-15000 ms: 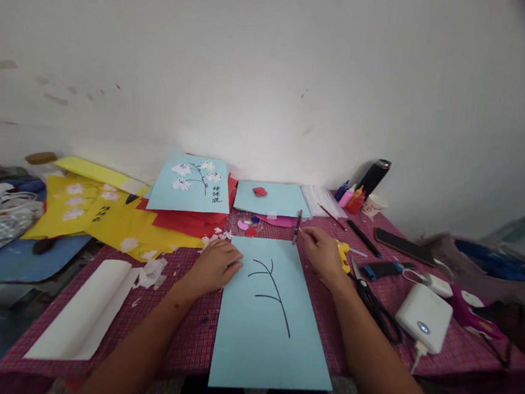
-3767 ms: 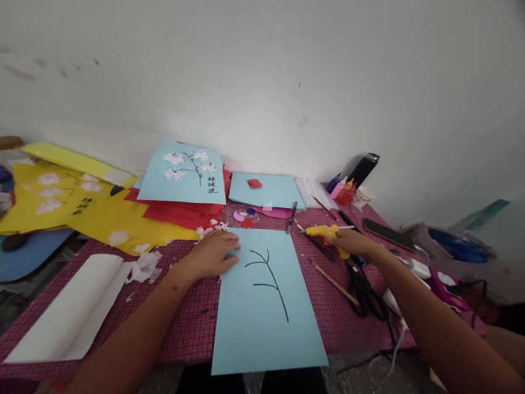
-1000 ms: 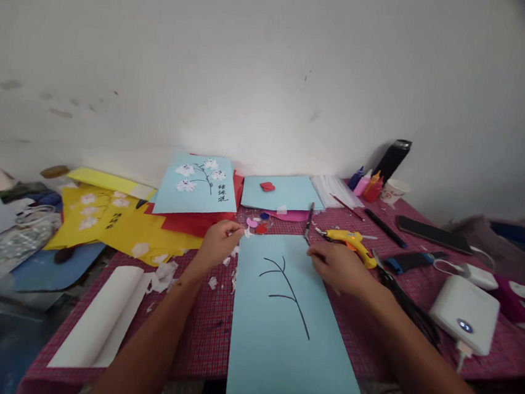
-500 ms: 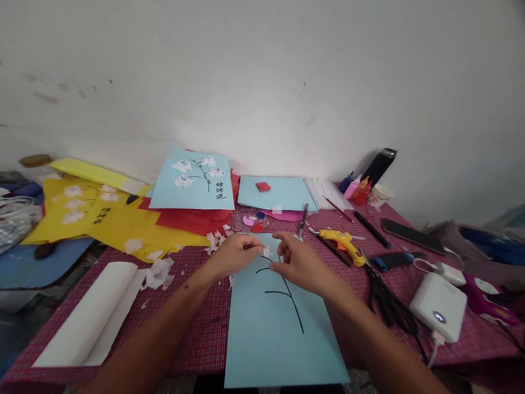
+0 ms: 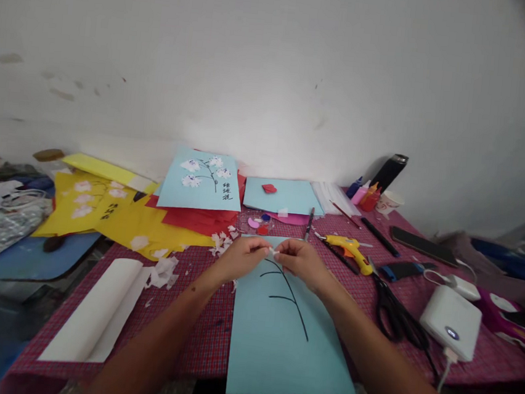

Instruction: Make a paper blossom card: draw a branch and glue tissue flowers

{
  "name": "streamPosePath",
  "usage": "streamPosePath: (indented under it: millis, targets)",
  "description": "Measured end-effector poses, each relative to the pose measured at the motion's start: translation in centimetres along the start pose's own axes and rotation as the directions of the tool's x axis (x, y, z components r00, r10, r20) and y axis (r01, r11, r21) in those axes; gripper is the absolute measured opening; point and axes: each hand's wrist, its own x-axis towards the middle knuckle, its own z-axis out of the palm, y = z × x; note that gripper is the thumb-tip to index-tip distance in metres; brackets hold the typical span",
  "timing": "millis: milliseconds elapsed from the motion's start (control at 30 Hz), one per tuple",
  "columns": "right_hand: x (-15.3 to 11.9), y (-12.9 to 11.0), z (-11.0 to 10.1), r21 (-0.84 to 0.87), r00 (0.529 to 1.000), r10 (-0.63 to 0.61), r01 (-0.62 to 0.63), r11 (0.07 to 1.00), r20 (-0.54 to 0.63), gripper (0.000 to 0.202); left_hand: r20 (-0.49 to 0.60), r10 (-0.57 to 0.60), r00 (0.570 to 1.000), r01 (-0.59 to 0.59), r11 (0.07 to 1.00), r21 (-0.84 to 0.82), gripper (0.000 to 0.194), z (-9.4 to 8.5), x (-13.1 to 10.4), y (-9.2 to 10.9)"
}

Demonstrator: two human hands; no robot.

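Observation:
A light blue sheet (image 5: 275, 353) with a black painted branch lies at the table's front edge. Over its upper part, my left hand (image 5: 246, 257) pinches a small bit of white paper (image 5: 272, 253). My right hand (image 5: 300, 261) meets it from the other side, its fingers closed on the same white bit. Torn white paper pieces (image 5: 221, 242) lie just beyond my left hand. Behind them, a finished blue picture (image 5: 201, 180) with white blossoms rests on red sheets.
On the right are a yellow glue gun (image 5: 348, 247), black scissors (image 5: 397, 315), a white power bank (image 5: 452, 320), a phone (image 5: 424, 245) and paint bottles (image 5: 363, 195). A folded white sheet (image 5: 93, 311) and yellow papers (image 5: 134, 222) lie left.
My right hand has closed its fingers and come together with my left hand at the white bit. The view has shifted slightly, so the table things appear a little further right.

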Motion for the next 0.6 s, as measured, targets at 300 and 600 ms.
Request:
streamPosePath:
  millis: [300, 600]
  targets:
    - [-0.4, 0.1, 0.1, 0.263, 0.997, 0.078, -0.068, 0.963, -0.027, 0.029, -0.055, 0.061, 0.997, -0.061, 0.998, 0.003, 0.018, 0.8, 0.0, 0.5]
    - [-0.3, 0.2, 0.3, 0.198, 0.998, 0.062, -0.064, 0.978, 0.021, 0.038, -0.058, 0.084, 0.995, -0.079, 0.994, 0.079, 0.017, 1.1, 0.2, -0.5]
